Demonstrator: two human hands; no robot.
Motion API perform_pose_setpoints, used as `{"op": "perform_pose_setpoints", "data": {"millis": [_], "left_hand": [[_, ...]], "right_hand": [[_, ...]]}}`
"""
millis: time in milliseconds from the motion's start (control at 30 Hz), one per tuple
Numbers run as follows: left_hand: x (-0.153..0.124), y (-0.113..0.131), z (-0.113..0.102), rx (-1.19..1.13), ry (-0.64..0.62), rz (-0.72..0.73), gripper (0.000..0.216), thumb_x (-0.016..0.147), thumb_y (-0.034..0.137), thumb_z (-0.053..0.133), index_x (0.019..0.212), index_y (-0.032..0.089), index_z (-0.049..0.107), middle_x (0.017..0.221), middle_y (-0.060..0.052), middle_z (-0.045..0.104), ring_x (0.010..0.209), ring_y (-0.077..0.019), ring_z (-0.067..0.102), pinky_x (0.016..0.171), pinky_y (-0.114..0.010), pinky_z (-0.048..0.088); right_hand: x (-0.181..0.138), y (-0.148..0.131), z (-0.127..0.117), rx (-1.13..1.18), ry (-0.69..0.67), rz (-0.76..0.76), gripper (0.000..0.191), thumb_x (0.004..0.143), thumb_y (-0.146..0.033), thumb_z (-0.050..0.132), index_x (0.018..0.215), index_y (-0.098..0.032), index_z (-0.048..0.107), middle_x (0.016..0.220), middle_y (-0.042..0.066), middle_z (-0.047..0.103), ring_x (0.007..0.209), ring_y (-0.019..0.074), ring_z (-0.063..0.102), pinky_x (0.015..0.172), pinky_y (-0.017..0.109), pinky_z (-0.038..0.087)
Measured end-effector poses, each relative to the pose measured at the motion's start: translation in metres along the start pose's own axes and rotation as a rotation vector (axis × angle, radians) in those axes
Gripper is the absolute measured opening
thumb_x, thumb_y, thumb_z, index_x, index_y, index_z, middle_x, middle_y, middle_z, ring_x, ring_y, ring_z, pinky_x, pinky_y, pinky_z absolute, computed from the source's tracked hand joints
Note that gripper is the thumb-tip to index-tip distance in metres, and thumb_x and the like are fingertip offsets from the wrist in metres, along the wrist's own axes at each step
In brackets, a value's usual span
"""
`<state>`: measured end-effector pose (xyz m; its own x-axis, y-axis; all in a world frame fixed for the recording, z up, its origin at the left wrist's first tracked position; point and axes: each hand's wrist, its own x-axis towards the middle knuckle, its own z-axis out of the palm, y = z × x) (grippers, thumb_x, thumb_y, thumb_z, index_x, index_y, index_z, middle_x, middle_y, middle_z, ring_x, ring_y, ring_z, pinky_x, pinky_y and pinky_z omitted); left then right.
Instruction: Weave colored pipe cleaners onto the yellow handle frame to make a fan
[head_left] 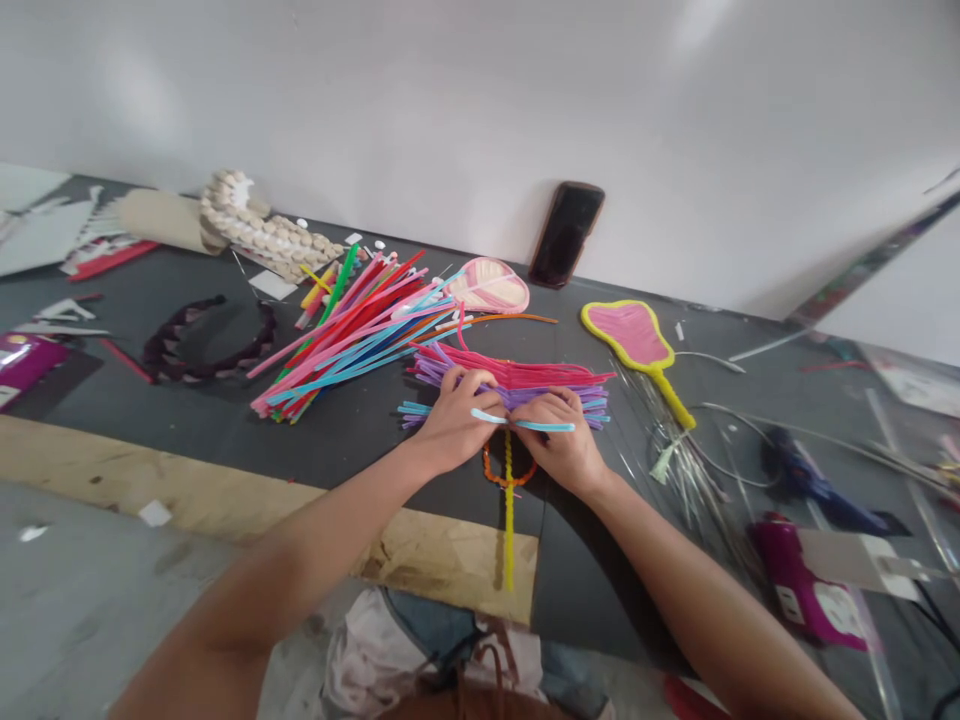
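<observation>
Between my two hands is a light blue pipe cleaner (546,427), its ends sticking out past my fingers. My left hand (469,412) is closed on its left part, and my right hand (556,430) pinches it on the right. Both hands rest against a row of pipe cleaners, with red ones (517,374) at the back, then purple ones (594,402) and blue ones (414,410). Down the middle runs a twisted yellow stem (509,530) pointing toward me. An orange twisted loop (495,478) crosses the stem below my hands. My fingertips partly hide the middle.
Loose coloured pipe cleaners (337,335) lie in a pile at the left, near a dark headband (169,350). A phone (568,232) leans on the wall. To the right are a pink paddle shape with yellow edging (634,335), clear strips and a magenta glue gun (810,590).
</observation>
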<state>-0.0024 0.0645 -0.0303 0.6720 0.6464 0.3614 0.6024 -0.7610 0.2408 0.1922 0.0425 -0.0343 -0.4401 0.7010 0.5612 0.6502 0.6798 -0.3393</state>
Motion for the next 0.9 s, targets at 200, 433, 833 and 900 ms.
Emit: {"op": "perform_pose_setpoints", "data": {"millis": [200, 433, 833, 900], "left_hand": [[0.000, 0.002, -0.005, -0.003, -0.030, -0.050, 0.010, 0.088, 0.022, 0.061, 0.084, 0.023, 0.071, 0.092, 0.000, 0.074, 0.117, -0.0272, 0.048, 0.098, -0.050, 0.020], [-0.001, 0.000, -0.008, -0.143, 0.052, -0.109, 0.016, 0.093, 0.037, 0.059, 0.092, 0.028, 0.073, 0.094, 0.000, 0.075, 0.117, -0.0241, 0.054, 0.102, -0.050, 0.017], [0.001, -0.001, -0.005, -0.177, -0.027, -0.210, 0.025, 0.095, 0.031, 0.051, 0.080, 0.020, 0.069, 0.107, -0.005, 0.072, 0.110, -0.0206, 0.059, 0.102, -0.048, 0.022], [0.001, -0.001, -0.004, -0.179, -0.030, -0.220, 0.026, 0.095, 0.031, 0.051, 0.079, 0.020, 0.069, 0.106, -0.005, 0.072, 0.108, -0.0203, 0.060, 0.103, -0.047, 0.022]], "right_hand": [[0.000, 0.002, -0.001, -0.001, -0.002, -0.003, 0.011, 0.094, -0.020, 0.056, 0.085, -0.023, 0.061, 0.078, -0.003, 0.073, 0.076, 0.0148, 0.064, 0.094, 0.038, 0.033], [-0.003, 0.006, 0.000, 0.032, -0.008, 0.035, 0.011, 0.093, -0.020, 0.056, 0.085, -0.024, 0.062, 0.081, -0.002, 0.074, 0.077, 0.0151, 0.065, 0.097, 0.040, 0.032], [-0.001, 0.010, -0.015, 0.146, -0.087, -0.067, 0.014, 0.085, -0.012, 0.057, 0.080, -0.025, 0.058, 0.091, -0.003, 0.075, 0.091, 0.0156, 0.066, 0.096, 0.040, 0.033], [-0.001, 0.011, -0.016, 0.168, -0.090, -0.086, 0.014, 0.084, -0.011, 0.057, 0.080, -0.025, 0.057, 0.091, -0.002, 0.075, 0.093, 0.0164, 0.065, 0.094, 0.040, 0.034]]}}
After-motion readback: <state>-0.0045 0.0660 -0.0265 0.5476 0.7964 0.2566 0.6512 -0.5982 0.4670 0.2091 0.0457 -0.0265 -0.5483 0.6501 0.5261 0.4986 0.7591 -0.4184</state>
